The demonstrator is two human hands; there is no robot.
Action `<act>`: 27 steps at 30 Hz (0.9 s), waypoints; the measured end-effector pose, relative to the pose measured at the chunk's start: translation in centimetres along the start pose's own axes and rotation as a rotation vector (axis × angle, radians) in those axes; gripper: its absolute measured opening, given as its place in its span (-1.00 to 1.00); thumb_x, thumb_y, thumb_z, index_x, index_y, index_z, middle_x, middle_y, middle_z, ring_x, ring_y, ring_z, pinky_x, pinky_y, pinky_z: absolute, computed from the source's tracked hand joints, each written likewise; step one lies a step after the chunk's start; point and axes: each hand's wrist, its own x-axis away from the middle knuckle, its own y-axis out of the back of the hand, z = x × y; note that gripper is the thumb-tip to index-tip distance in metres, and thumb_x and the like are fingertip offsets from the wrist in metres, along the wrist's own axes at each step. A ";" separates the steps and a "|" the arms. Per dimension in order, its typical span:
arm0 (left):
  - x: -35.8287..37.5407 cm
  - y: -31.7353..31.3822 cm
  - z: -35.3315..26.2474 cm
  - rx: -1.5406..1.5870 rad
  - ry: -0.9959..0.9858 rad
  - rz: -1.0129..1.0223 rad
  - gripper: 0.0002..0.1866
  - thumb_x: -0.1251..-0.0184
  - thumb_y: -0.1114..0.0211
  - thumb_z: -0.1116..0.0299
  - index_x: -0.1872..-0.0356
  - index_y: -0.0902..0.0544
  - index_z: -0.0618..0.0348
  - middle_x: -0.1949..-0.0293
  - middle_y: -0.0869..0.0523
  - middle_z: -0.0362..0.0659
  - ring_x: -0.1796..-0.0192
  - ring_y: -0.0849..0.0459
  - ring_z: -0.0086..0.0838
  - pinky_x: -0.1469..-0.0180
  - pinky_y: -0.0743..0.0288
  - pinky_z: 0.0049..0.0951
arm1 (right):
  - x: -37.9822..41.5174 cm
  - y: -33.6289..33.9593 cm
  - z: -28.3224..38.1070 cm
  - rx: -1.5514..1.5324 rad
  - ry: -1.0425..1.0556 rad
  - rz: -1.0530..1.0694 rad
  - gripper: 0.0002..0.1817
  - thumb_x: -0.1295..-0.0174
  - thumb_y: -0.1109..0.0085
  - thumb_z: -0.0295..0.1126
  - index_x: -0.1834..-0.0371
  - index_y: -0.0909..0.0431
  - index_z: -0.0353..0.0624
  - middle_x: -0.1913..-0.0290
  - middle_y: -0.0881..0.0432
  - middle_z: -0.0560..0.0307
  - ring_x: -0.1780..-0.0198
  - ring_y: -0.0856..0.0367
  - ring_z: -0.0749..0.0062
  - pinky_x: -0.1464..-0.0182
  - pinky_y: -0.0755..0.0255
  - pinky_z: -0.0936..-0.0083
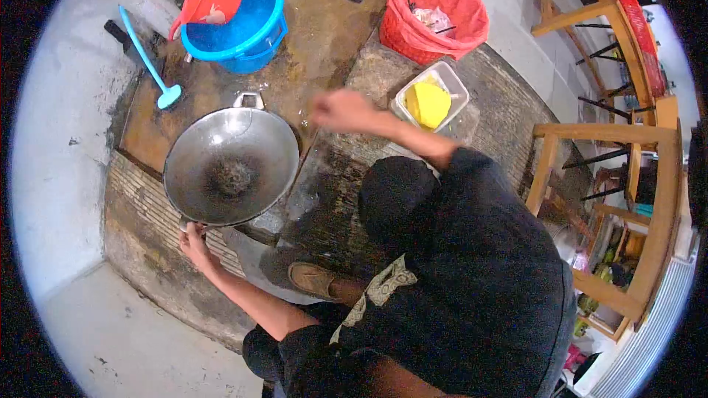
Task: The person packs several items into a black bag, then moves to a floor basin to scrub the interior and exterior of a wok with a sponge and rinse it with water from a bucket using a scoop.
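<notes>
A large metal wok (254,133) with a darkened, worn center rests tilted on the wet floor. My left hand (196,245) is closed on the wok's near handle, its fingers wrapped at the lower rim. The other wok handle (249,99) sticks up at the far side, untouched. Between the wok and a clear plastic container (459,92) is my right hand (343,110), smeared by motion and apart from both. Its fingers look curled, but whether anything is in them is hidden. A yellow sponge-like block (428,103) lies in the container.
A blue bucket (254,55) with a red dipper (210,4) stands behind the wok. To its left a light-blue long-handled brush (151,66) leans by the wall. A red-lined basket (413,37) holds rubbish. Wooden furniture (605,133) stands at right.
</notes>
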 end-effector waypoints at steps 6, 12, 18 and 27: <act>0.2 2.0 3.4 -0.313 0.060 -0.023 -0.81 -0.15 -0.17 0.32 0.35 -0.53 0.25 0.45 -0.57 -0.23 0.40 -0.48 -0.53 0.34 -0.32 -0.46 | 10.7 8.2 -15.4 0.222 -0.182 -0.193 -0.62 0.05 -0.26 -0.20 0.18 -0.54 -0.15 0.22 -0.60 -0.15 0.13 -0.57 -0.09 0.07 -0.44 0.06; 0.4 1.6 4.5 -0.421 0.124 0.042 -0.81 -0.16 -0.20 0.31 0.35 -0.54 0.23 0.47 -0.59 -0.24 0.41 -0.51 -0.56 0.33 -0.34 -0.51 | 9.4 3.9 -18.4 0.293 -0.428 0.031 -0.17 0.09 -0.30 -0.21 -0.30 -0.12 -0.08 -0.23 -0.25 -0.32 -0.14 -0.39 -0.18 -0.21 -0.30 0.11; 1.6 -0.5 7.7 -0.121 0.227 -0.059 -0.82 -0.17 -0.22 0.30 0.37 -0.55 0.21 0.47 -0.59 -0.25 0.41 -0.50 -0.56 0.33 -0.35 -0.52 | 7.0 2.6 -17.7 0.535 -0.458 0.227 -0.40 0.09 -0.22 -0.09 -0.02 -0.47 -0.22 -0.09 -0.43 -0.31 -0.15 -0.44 -0.06 -0.19 -0.30 0.06; 2.1 -0.6 8.5 -0.139 0.271 0.011 -0.74 -0.09 -0.27 0.22 0.47 -0.54 0.25 0.51 -0.57 -0.24 0.44 -0.47 -0.52 0.34 -0.36 -0.42 | 6.9 3.5 -20.3 0.240 -0.337 0.222 -0.51 0.02 -0.11 -0.01 0.25 -0.59 -0.27 0.23 -0.64 -0.18 0.15 -0.62 0.10 0.06 -0.46 0.34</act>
